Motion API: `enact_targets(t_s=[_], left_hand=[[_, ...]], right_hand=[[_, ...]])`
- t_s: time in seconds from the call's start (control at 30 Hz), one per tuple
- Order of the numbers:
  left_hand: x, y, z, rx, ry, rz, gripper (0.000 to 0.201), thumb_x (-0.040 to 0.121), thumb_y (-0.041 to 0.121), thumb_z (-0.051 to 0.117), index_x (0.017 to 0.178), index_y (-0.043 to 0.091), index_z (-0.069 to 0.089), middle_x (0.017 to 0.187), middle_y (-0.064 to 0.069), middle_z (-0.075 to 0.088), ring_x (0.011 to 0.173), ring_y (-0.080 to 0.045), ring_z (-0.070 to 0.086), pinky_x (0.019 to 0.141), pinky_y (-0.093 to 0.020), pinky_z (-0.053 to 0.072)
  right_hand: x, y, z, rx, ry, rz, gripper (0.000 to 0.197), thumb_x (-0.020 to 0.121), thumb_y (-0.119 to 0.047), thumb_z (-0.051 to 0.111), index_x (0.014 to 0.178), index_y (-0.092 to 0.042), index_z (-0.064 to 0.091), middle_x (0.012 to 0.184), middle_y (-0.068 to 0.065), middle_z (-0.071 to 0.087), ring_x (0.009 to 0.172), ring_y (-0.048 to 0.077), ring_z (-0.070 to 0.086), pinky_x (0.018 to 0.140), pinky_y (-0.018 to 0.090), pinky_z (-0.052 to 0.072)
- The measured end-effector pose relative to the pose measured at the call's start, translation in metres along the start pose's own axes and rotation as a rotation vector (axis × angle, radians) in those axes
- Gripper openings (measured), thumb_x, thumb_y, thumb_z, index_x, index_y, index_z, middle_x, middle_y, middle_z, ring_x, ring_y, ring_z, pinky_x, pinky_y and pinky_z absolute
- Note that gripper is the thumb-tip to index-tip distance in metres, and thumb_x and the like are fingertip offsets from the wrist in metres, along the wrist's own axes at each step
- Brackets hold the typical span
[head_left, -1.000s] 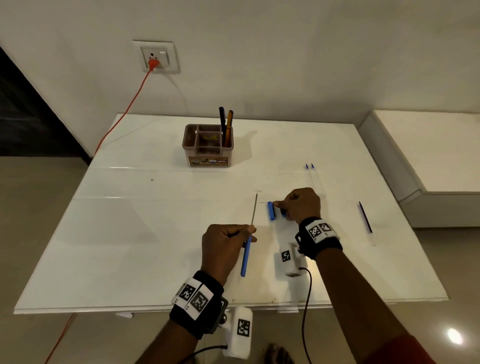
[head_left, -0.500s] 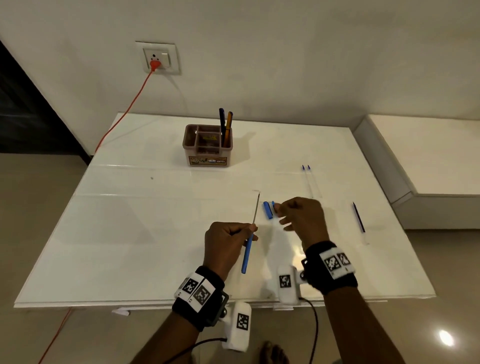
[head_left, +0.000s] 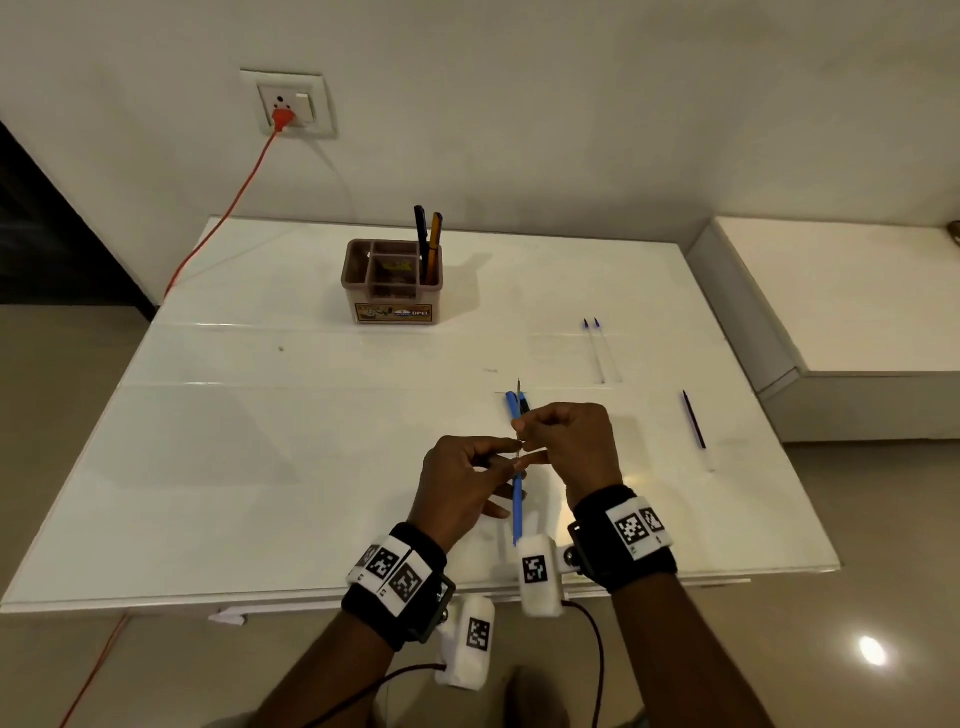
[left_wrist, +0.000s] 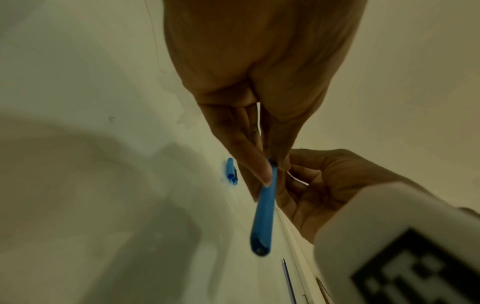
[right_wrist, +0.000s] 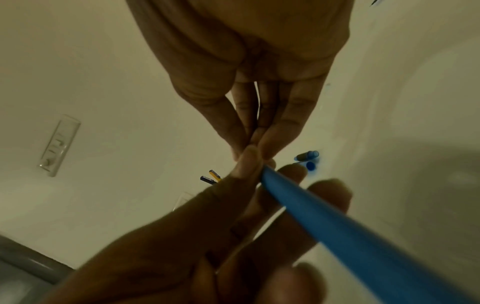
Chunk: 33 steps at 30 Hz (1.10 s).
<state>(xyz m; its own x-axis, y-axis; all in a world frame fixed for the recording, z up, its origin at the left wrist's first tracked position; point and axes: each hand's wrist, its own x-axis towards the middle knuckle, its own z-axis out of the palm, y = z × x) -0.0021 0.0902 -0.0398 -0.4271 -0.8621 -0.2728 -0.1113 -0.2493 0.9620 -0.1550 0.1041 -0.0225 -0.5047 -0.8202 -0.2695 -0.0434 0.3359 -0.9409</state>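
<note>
A blue pen barrel (head_left: 518, 506) points back toward me, and a thin refill (head_left: 518, 389) sticks out of its far end. My left hand (head_left: 511, 452) pinches the barrel's top end (left_wrist: 270, 170) between thumb and fingertips. My right hand (head_left: 520, 428) meets it from the right and pinches the refill just beyond the barrel's mouth (right_wrist: 265, 166). Both hands hover above the white table (head_left: 260, 441). A blue cap (head_left: 513, 404) and a small dark piece (left_wrist: 235, 174) lie on the table just beyond the hands.
A brown pen holder (head_left: 392, 291) with two pens (head_left: 427, 239) stands at the back. Two clear refills (head_left: 597, 348) and a dark refill (head_left: 693, 421) lie to the right. An orange cord (head_left: 228, 208) runs to the wall socket. A white ledge (head_left: 831, 301) adjoins on the right.
My right hand left the blue cap on the table, rose and came left to pinch the refill. My left hand shifted right with the pen.
</note>
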Motion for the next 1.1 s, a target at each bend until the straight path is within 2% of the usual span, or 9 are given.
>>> enact_targets(t_s=[0.17,0.37,0.5,0.53,0.6,0.67,0.73,0.87,1.1], left_hand=[[0.006,-0.005,0.003,0.044,-0.035,0.015,0.032,0.076,0.004,0.084,0.108,0.005,0.075,0.086,-0.016,0.079,0.078,-0.029,0.078,0.063,-0.034,0.064],[0.013,-0.012,0.004,0.069,-0.002,0.011,0.030,0.067,0.004,0.091,0.095,0.003,0.079,0.080,-0.016,0.078,0.075,-0.028,0.077,0.068,-0.029,0.063],[0.015,-0.012,-0.001,0.074,0.031,-0.001,0.019,0.070,0.012,0.090,0.086,0.005,0.083,0.080,-0.011,0.080,0.074,-0.023,0.077,0.066,-0.022,0.061],[0.015,-0.011,-0.002,0.049,0.038,-0.008,0.018,0.072,0.013,0.089,0.087,0.005,0.083,0.082,-0.011,0.080,0.074,-0.025,0.077,0.064,-0.023,0.061],[0.016,-0.008,-0.003,-0.002,0.058,-0.016,0.017,0.077,0.014,0.086,0.090,0.004,0.082,0.085,-0.012,0.080,0.077,-0.027,0.077,0.060,-0.026,0.061],[0.015,-0.004,-0.003,-0.052,0.056,-0.036,0.016,0.082,0.017,0.082,0.095,0.008,0.081,0.085,-0.014,0.079,0.079,-0.030,0.077,0.060,-0.030,0.062],[0.016,0.000,-0.003,-0.083,0.054,-0.055,0.018,0.085,0.022,0.079,0.100,0.012,0.080,0.084,-0.014,0.079,0.078,-0.032,0.078,0.064,-0.039,0.064],[0.017,-0.001,0.000,-0.094,0.069,-0.087,0.025,0.085,0.026,0.079,0.107,0.014,0.079,0.084,-0.015,0.079,0.074,-0.034,0.077,0.068,-0.046,0.065],[0.020,-0.003,-0.001,-0.074,0.109,-0.081,0.028,0.084,0.027,0.079,0.110,0.016,0.077,0.082,-0.012,0.079,0.071,-0.032,0.078,0.070,-0.048,0.065]], right_hand=[[0.007,0.004,-0.005,-0.016,0.052,-0.036,0.008,0.083,0.005,0.073,0.079,0.001,0.078,0.070,0.014,0.074,0.055,0.018,0.070,0.056,0.031,0.061],[0.047,-0.020,-0.043,0.138,0.223,-0.020,0.005,0.087,0.007,0.070,0.087,0.007,0.076,0.070,0.017,0.072,0.055,0.023,0.068,0.054,0.030,0.059],[0.108,-0.039,-0.072,-0.068,0.231,0.005,0.008,0.084,0.008,0.072,0.076,0.008,0.073,0.061,0.015,0.070,0.051,0.028,0.066,0.048,0.028,0.059],[0.125,-0.041,-0.077,-0.161,0.230,0.025,0.014,0.084,0.006,0.076,0.070,0.004,0.072,0.066,0.020,0.072,0.054,0.030,0.067,0.051,0.031,0.061],[0.152,-0.044,-0.085,-0.340,0.222,0.062,0.020,0.081,-0.002,0.083,0.064,0.000,0.071,0.078,0.024,0.074,0.063,0.032,0.070,0.068,0.040,0.065],[0.173,-0.039,-0.090,-0.491,0.211,0.078,0.018,0.078,-0.009,0.087,0.074,0.004,0.075,0.078,0.021,0.075,0.072,0.033,0.075,0.078,0.044,0.065],[0.194,-0.030,-0.091,-0.575,0.228,0.102,0.028,0.072,-0.015,0.090,0.085,0.005,0.076,0.077,0.018,0.076,0.076,0.033,0.077,0.078,0.045,0.065],[0.235,0.001,-0.092,-0.671,0.264,0.093,0.043,0.059,-0.030,0.094,0.089,-0.005,0.075,0.089,0.018,0.076,0.086,0.037,0.076,0.081,0.048,0.064],[0.220,-0.004,-0.085,-0.658,0.321,0.049,0.038,0.067,-0.032,0.092,0.090,-0.007,0.076,0.090,0.013,0.077,0.085,0.033,0.074,0.082,0.043,0.063]])
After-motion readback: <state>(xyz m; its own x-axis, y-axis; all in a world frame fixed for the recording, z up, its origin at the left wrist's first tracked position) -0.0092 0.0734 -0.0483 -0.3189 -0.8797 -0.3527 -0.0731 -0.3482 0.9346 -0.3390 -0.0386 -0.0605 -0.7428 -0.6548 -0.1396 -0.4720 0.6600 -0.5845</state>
